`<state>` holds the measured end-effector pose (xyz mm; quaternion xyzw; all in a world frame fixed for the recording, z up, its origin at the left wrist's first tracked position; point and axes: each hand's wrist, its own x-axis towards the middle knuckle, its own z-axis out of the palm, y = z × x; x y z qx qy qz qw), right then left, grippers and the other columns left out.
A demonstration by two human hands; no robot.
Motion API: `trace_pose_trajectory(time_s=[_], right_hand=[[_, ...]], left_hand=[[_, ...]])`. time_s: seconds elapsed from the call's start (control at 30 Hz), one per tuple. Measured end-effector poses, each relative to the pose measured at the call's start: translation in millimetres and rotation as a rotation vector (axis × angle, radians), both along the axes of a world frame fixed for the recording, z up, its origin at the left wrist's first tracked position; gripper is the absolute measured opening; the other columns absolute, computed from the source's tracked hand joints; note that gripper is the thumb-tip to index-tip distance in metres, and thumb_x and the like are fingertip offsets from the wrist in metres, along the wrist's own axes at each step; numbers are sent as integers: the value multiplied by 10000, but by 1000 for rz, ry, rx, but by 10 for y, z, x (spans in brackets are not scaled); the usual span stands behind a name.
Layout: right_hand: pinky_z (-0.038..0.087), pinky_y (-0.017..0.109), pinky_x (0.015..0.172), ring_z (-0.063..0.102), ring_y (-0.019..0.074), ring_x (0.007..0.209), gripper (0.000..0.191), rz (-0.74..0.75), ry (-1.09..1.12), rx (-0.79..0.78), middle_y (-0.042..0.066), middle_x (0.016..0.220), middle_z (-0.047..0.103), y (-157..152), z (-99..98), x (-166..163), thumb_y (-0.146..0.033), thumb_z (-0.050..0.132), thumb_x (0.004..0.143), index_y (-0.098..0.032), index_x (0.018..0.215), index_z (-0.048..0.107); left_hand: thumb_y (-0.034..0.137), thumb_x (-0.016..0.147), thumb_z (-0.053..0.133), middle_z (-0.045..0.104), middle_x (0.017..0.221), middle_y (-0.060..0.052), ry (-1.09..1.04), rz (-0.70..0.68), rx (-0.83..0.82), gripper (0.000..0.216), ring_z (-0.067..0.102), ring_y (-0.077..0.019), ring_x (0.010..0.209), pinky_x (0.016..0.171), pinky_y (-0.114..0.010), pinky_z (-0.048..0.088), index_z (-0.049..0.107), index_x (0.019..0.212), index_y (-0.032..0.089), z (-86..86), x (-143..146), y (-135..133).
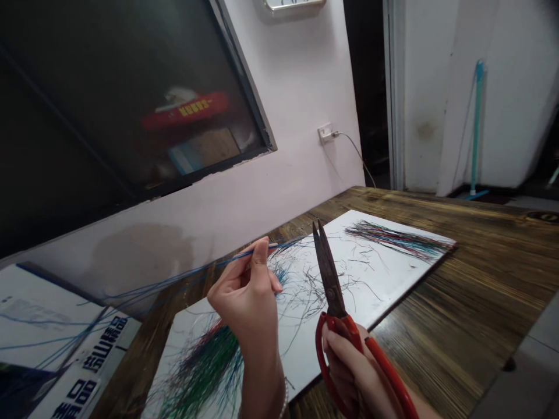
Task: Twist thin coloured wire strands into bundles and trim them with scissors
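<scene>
Red scissors [332,285] sit in yr R hand [351,369], bottom centre, blades up & slightly apart, tips toward the far side. Yr R fingers [336,352] are curled closed round the red handles; exact finger placement in the loops is partly hidden, can't tell more. Yr L hand [247,297] is just left of them, w/ a pale beaded bracelet [285,401] on the wrist. Thumb & fingers [261,250] are pinched shut on a thin blue strand [266,248], which runs left past the hand, w/ more blue strands [144,294] trailing over to a white printed box [39,308] at near left.

Under both hands lies a white board [375,279], tilted across a dark wood table [463,250]. A multicolour strand pile [205,361] is at its near end, loose dark bits are scattered mid-board, & a 2nd neat bunch [395,241] lies at the far end.

Far left: pale wall [297,70] w/ a dark glass window [109,99]. A socket [325,132] w/ a cable is on the wall. Far right: a teal pole [477,128] leans by the doorway.
</scene>
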<state>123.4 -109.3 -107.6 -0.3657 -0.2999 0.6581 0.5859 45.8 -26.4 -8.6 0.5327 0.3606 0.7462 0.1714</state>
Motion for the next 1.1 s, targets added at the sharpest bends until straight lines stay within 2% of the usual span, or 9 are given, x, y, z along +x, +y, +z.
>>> trace_pose_trajectory(time_s=[0.13, 0.23, 0.43, 0.53, 0.7, 0.93, 1.1], right_hand=[[224, 182, 391, 216, 49, 414, 378, 37, 117, 30, -95, 515, 318, 84, -114, -92, -545, 593, 766, -188, 806, 475], [199, 183, 379, 200, 52, 404, 291, 72, 114, 105, -104, 497, 294, 110, -128, -115, -475, 525, 817, -198, 782, 443], [202, 196, 400, 245, 71, 428, 175, -82, -69, 76, -84, 491, 292, 152, -62, -114, -321, 518, 764, -206, 671, 424], [219, 211, 410, 285, 90, 438, 201, -95, -155, 87, -67, 471, 317, 174, -47, -89, -345, 533, 739, -208, 633, 433], [246, 218, 435, 301, 98, 477, 268, -61, -175, 143, -62, 512, 318, 147, -28, -35, -422, 551, 777, -208, 656, 444], [238, 222, 413, 260, 84, 445, 382, -32, -126, 90, -78, 494, 291, 62, 66, -11, -519, 553, 812, -223, 651, 373], [285, 222, 415, 324, 85, 429, 361, -3, -23, -18, -67, 510, 368, -7, 72, 10, -538, 596, 788, -215, 708, 457]], left_hand=[[294, 732, 728, 583, 465, 32, 19, 5, -8, 118, 381, -57, 324, 337, -210, 291, 728, 736, 176, 2, 2, -5], [291, 727, 735, 609, 499, 24, 3, 1, -7, 117, 380, -50, 326, 332, -205, 283, 730, 732, 175, 6, 6, -11], [277, 719, 742, 688, 650, -3, -32, -21, 5, 103, 384, -35, 334, 323, -201, 274, 726, 727, 175, 7, -4, -16], [284, 715, 742, 677, 623, 2, -28, -10, -10, 112, 381, -39, 331, 325, -206, 273, 721, 723, 174, 6, -1, -18], [292, 713, 741, 536, 414, 49, -24, 5, -13, 118, 376, -59, 322, 333, -211, 263, 716, 708, 177, 1, 13, -17], [299, 727, 735, 523, 411, 54, -11, -12, -6, 116, 376, -57, 324, 331, -204, 265, 720, 718, 185, -7, 4, -10], [315, 721, 738, 497, 388, 60, -2, 2, -16, 130, 374, -60, 318, 333, -204, 267, 727, 730, 186, -9, 1, -8]])
